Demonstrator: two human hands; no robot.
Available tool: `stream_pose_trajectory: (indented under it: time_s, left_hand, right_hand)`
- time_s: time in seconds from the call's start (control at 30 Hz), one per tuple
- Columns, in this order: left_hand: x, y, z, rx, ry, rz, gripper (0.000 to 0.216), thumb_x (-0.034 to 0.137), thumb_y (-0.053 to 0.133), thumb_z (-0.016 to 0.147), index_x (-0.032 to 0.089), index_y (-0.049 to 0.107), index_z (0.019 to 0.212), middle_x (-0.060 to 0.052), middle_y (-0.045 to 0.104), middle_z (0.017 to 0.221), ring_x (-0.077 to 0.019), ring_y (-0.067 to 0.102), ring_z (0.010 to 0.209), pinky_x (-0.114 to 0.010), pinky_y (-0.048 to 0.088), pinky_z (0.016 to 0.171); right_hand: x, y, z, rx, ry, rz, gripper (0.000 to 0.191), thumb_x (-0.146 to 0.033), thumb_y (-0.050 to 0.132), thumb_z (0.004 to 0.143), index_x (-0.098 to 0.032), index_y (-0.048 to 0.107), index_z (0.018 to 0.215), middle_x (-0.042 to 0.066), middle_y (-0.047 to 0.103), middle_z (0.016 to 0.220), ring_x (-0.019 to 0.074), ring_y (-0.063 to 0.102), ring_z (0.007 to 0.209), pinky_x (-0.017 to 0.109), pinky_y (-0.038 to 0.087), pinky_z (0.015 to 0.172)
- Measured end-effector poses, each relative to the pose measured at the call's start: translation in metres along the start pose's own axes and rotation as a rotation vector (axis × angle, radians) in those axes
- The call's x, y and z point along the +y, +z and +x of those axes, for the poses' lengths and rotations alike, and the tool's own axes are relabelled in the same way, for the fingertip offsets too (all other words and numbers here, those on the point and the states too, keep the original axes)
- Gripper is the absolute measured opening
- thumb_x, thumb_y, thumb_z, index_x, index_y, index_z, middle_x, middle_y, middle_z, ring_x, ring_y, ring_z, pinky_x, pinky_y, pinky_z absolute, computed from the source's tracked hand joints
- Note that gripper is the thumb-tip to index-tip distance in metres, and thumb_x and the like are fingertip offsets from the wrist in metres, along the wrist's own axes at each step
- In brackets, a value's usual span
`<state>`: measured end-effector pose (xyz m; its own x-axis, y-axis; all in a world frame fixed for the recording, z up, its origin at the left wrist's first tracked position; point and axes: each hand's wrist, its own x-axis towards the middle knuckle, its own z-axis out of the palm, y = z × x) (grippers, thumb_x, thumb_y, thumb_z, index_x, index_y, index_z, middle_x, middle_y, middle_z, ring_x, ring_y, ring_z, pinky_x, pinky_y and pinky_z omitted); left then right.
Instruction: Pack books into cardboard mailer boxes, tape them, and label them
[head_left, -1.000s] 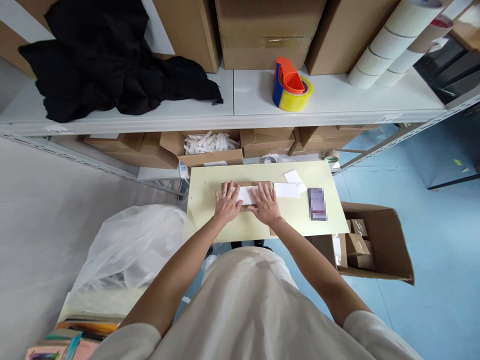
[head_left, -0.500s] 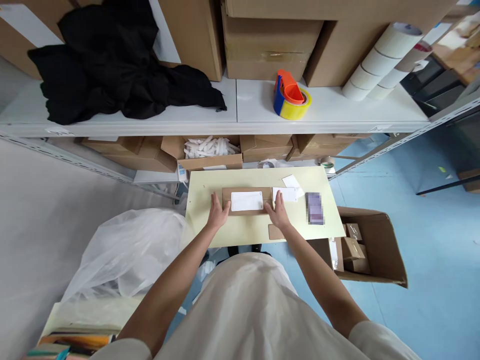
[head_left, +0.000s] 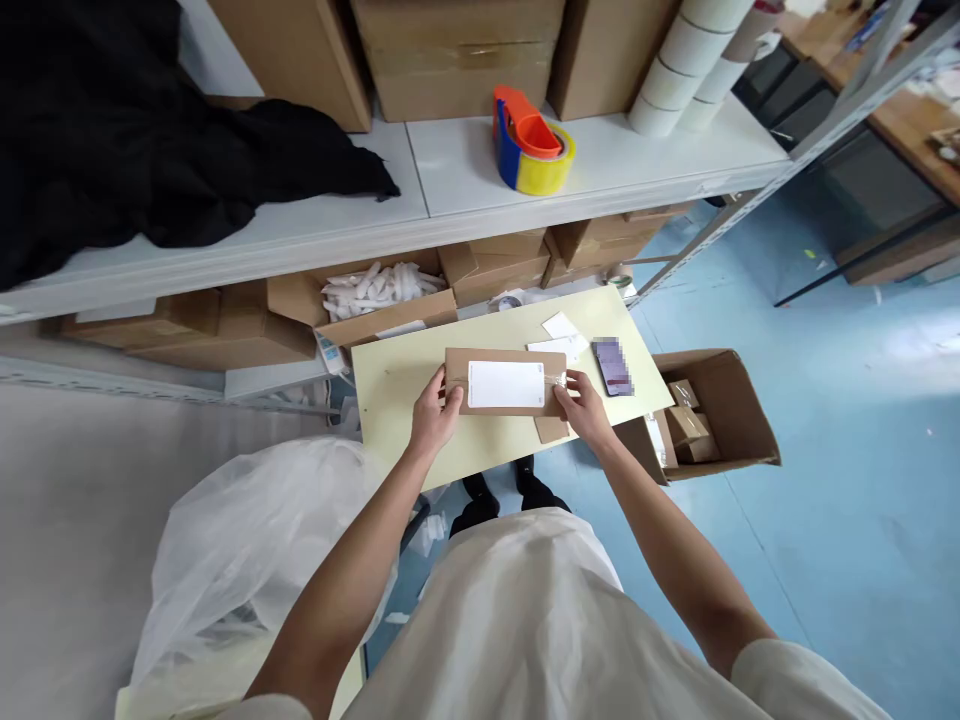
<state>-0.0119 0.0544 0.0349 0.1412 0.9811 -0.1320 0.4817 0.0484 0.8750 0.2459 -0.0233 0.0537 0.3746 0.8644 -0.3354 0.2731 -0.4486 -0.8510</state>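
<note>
A flat brown cardboard parcel [head_left: 457, 362] with a white label [head_left: 505, 384] on top is held over a pale yellow table [head_left: 390, 375]. My left hand [head_left: 436, 411] grips its left end, fingers curled round the edge. My right hand [head_left: 585, 408] grips its right end. A small brown cardboard piece [head_left: 551, 429] lies on the table under my right hand. White label sheets [head_left: 559, 335] and a phone [head_left: 612, 365] lie just right of the parcel.
A white shelf [head_left: 615, 150] carries a tape dispenser [head_left: 529, 153], white rolls [head_left: 679, 60], cardboard boxes [head_left: 457, 55] and black cloth [head_left: 150, 170]. An open carton [head_left: 739, 420] of small boxes stands on the blue floor at right. A clear plastic bag [head_left: 247, 540] sits at left.
My hands went from pressing flat on the label to the parcel's two ends and closed on them; the parcel has come up off the table. The view swung right.
</note>
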Motion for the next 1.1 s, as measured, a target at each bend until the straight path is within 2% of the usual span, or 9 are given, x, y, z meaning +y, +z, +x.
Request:
stream_pose_trajectory:
  time_s: [0.13, 0.3, 0.47, 0.6, 0.77, 0.87, 0.97, 1.03, 1.1]
  left_hand:
    - [0.039, 0.021, -0.006, -0.076, 0.064, 0.015, 0.055, 0.041, 0.055, 0.082, 0.018, 0.045, 0.131, -0.012, 0.062, 0.117, -0.0206, 0.062, 0.095, -0.036, 0.051, 0.082]
    - [0.087, 0.087, -0.019, -0.300, 0.173, 0.071, 0.044, 0.039, 0.053, 0.082, 0.019, 0.050, 0.121, -0.011, 0.061, 0.115, -0.0222, 0.061, 0.097, -0.037, 0.052, 0.081]
    - [0.141, 0.195, -0.027, -0.495, 0.307, 0.138, 0.047, 0.037, 0.054, 0.080, 0.018, 0.049, 0.123, -0.013, 0.055, 0.117, -0.0226, 0.058, 0.102, -0.038, 0.050, 0.086]
    - [0.181, 0.297, -0.028, -0.632, 0.352, 0.264, 0.057, 0.038, 0.059, 0.077, 0.017, 0.047, 0.129, -0.014, 0.051, 0.117, -0.0246, 0.054, 0.109, -0.039, 0.045, 0.094]
    - [0.218, 0.413, -0.020, -0.840, 0.390, 0.362, 0.061, 0.041, 0.055, 0.080, 0.015, 0.044, 0.135, -0.015, 0.055, 0.115, -0.0282, 0.048, 0.120, -0.041, 0.037, 0.102]
    - [0.229, 0.464, -0.015, -0.897, 0.364, 0.349, 0.066, 0.042, 0.054, 0.082, 0.010, 0.038, 0.138, -0.020, 0.049, 0.129, -0.0308, 0.042, 0.128, -0.042, 0.032, 0.106]
    - [0.231, 0.490, -0.015, -0.962, 0.367, 0.249, 0.068, 0.041, 0.052, 0.084, 0.011, 0.032, 0.142, -0.020, 0.039, 0.142, -0.0302, 0.040, 0.130, -0.042, 0.033, 0.106]
    - [0.227, 0.490, -0.016, -1.002, 0.372, 0.178, 0.071, 0.039, 0.054, 0.084, 0.014, 0.026, 0.145, -0.018, 0.033, 0.147, -0.0282, 0.044, 0.128, -0.039, 0.037, 0.103]
    - [0.220, 0.479, -0.017, -1.035, 0.355, 0.139, 0.074, 0.036, 0.056, 0.082, 0.017, 0.023, 0.146, -0.018, 0.031, 0.148, -0.0262, 0.051, 0.122, -0.037, 0.042, 0.099]
  right_hand:
    - [0.023, -0.045, -0.039, 0.111, 0.026, 0.032, 0.046, -0.052, 0.051, 0.081, -0.021, 0.051, 0.115, 0.008, 0.065, 0.102, 0.0177, 0.063, 0.074, 0.029, 0.050, 0.058]
    - [0.070, -0.094, -0.082, 0.331, 0.086, 0.093, 0.045, -0.054, 0.051, 0.081, -0.020, 0.052, 0.111, 0.009, 0.065, 0.103, 0.0195, 0.063, 0.078, 0.033, 0.051, 0.066]
    - [0.131, -0.157, -0.108, 0.586, 0.125, 0.191, 0.052, -0.054, 0.050, 0.082, -0.020, 0.048, 0.121, 0.013, 0.055, 0.120, 0.0216, 0.060, 0.091, 0.036, 0.051, 0.075]
    - [0.183, -0.218, -0.108, 0.818, 0.206, 0.127, 0.057, -0.056, 0.051, 0.078, -0.018, 0.052, 0.121, 0.010, 0.055, 0.108, 0.0219, 0.054, 0.093, 0.040, 0.047, 0.084]
    - [0.227, -0.281, -0.093, 0.900, 0.288, 0.124, 0.062, -0.055, 0.048, 0.080, -0.020, 0.047, 0.131, 0.008, 0.054, 0.101, 0.0206, 0.052, 0.089, 0.040, 0.045, 0.087]
    - [0.242, -0.304, -0.085, 0.938, 0.345, 0.133, 0.066, -0.052, 0.049, 0.080, -0.021, 0.041, 0.137, 0.009, 0.051, 0.109, 0.0223, 0.052, 0.098, 0.041, 0.043, 0.093]
    - [0.252, -0.312, -0.081, 0.950, 0.347, 0.150, 0.072, -0.049, 0.051, 0.078, -0.020, 0.033, 0.141, 0.013, 0.045, 0.127, 0.0255, 0.048, 0.114, 0.042, 0.042, 0.096]
    - [0.255, -0.311, -0.081, 0.925, 0.327, 0.170, 0.075, -0.048, 0.054, 0.076, -0.018, 0.032, 0.142, 0.015, 0.041, 0.135, 0.0276, 0.046, 0.120, 0.042, 0.045, 0.092]
    - [0.255, -0.305, -0.083, 0.894, 0.313, 0.227, 0.076, -0.047, 0.054, 0.076, -0.016, 0.032, 0.141, 0.018, 0.039, 0.138, 0.0274, 0.051, 0.116, 0.040, 0.049, 0.087]
